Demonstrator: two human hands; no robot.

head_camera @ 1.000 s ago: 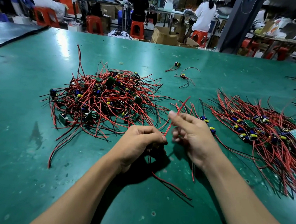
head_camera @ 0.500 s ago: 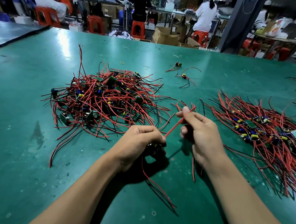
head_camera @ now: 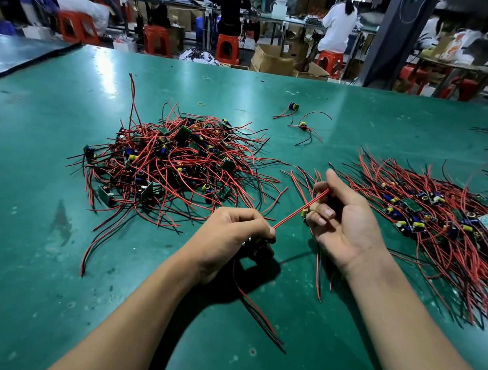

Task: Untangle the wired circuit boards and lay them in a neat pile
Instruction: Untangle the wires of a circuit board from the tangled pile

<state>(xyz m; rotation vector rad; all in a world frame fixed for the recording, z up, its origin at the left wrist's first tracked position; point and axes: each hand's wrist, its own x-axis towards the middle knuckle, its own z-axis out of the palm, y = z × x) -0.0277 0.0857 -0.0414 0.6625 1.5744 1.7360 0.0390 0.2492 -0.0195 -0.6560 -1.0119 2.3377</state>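
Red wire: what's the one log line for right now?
left hand: grips red wire | right hand: pinches it | red wire: taut between hands | tangle: left | pile: right

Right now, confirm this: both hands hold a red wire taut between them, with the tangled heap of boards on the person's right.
Wrong side. The head view shows the tangled heap on the person's left, beyond the left hand. The rest stands: the left hand and right hand hold the red wire taut between them.

Smooth green table mat (head_camera: 51, 255) with a soft sheen and scuff marks, glossy plastic-coated red wire (head_camera: 296, 213), matt green circuit boards (head_camera: 183, 134), cardboard boxes (head_camera: 271, 59), plastic stools (head_camera: 227, 47)
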